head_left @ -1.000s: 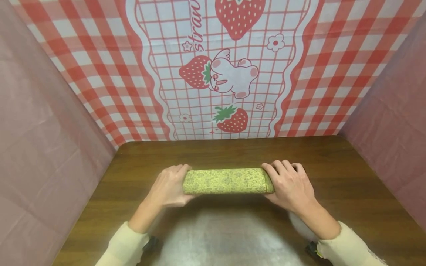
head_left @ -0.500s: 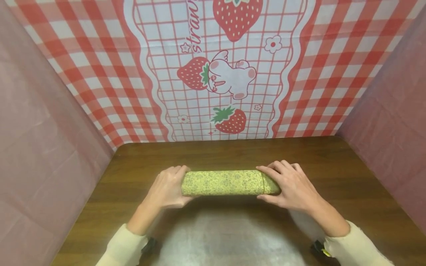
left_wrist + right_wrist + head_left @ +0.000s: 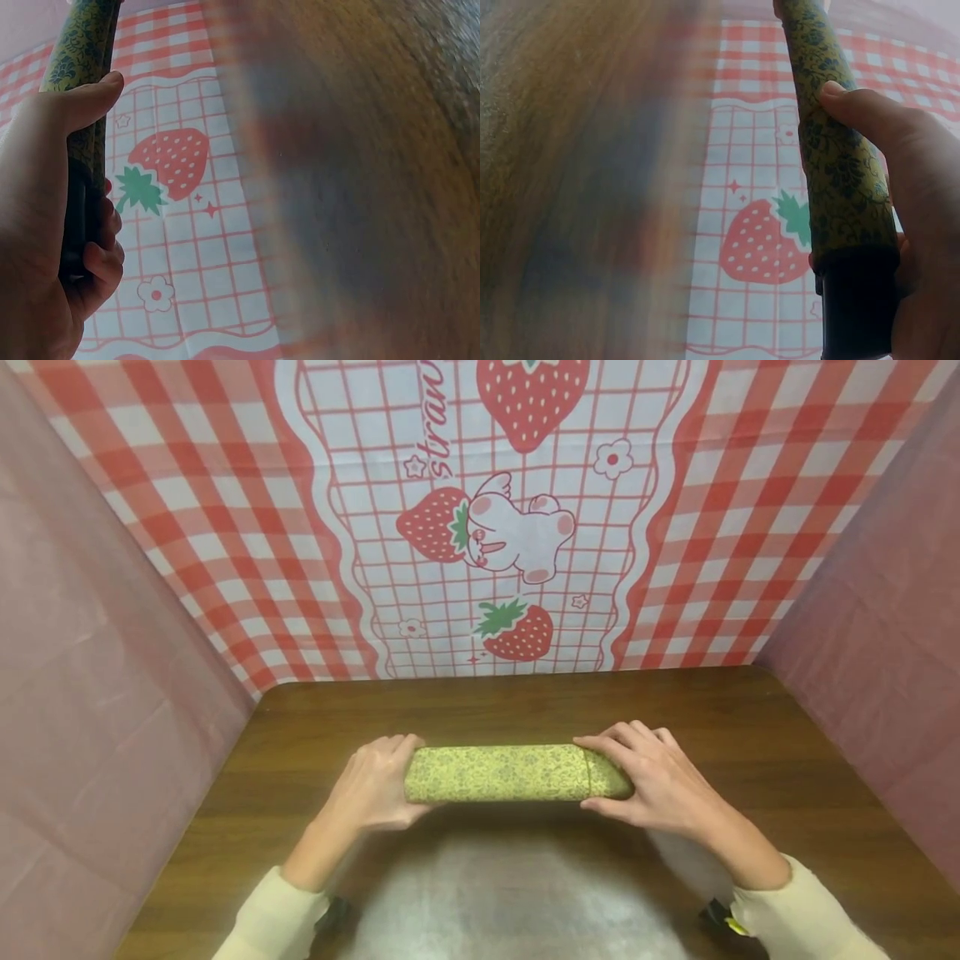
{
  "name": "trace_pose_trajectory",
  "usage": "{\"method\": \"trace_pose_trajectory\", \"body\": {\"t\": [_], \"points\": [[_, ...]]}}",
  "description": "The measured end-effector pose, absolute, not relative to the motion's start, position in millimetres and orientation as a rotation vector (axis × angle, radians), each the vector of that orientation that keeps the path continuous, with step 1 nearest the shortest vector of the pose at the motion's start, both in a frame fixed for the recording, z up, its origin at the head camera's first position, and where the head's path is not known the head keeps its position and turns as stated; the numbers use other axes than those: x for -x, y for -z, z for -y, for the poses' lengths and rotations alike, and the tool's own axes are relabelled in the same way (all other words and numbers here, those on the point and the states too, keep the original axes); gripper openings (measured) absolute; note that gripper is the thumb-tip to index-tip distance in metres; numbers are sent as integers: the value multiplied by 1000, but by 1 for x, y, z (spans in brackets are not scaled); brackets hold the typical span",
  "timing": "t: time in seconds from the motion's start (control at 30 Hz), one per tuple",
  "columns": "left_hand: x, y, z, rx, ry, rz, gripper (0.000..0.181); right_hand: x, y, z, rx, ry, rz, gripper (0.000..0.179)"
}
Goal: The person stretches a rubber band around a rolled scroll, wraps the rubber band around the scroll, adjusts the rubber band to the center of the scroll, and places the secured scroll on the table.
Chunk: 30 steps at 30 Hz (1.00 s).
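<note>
A long, rounded thing [image 3: 498,773] covered in yellow-green floral cloth lies crosswise between both hands in the head view. A seam runs near its right end; its exact kind is not clear. My left hand [image 3: 377,783] grips the left end, fingers over the far side and thumb along the near side. At the right end, my right hand [image 3: 660,781] holds it between thumb and fingers. Both wrist views show a dark, smooth part at the held end, beside the left palm [image 3: 37,217] and below the right thumb [image 3: 862,109]. The palms hide the ends in the head view.
A brown wood-grain table [image 3: 300,718] lies below, with a bright reflection in front. Behind it hangs a red-and-white checked cloth [image 3: 712,568] with strawberries. Pink drapes [image 3: 90,693] flank both sides. Dark straps [image 3: 716,917] show at the cuffs.
The right hand has slid outward and its thumb now shows on the near side, baring more of the right end and seam. The left hand and the thing have shifted slightly left.
</note>
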State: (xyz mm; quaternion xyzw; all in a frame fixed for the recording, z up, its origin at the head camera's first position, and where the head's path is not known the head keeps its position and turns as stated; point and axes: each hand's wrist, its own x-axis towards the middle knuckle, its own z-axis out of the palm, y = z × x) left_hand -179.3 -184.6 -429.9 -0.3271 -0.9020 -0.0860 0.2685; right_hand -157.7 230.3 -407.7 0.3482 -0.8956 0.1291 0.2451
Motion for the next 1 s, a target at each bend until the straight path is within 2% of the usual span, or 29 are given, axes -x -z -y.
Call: {"method": "trace_pose_trajectory", "body": {"t": [0.23, 0.47, 0.8, 1.0], "points": [[179, 429, 185, 901, 229, 2414, 85, 158, 409, -229, -928, -362, 2477, 82], [180, 430, 185, 917, 223, 2405, 86, 159, 408, -229, -925, -426, 2446, 66], [179, 432, 185, 930, 202, 2403, 86, 159, 407, -229, -955, -419, 2455, 71], [179, 431, 185, 936, 206, 2394, 87, 160, 408, -231, -978, -431, 2436, 63]]}}
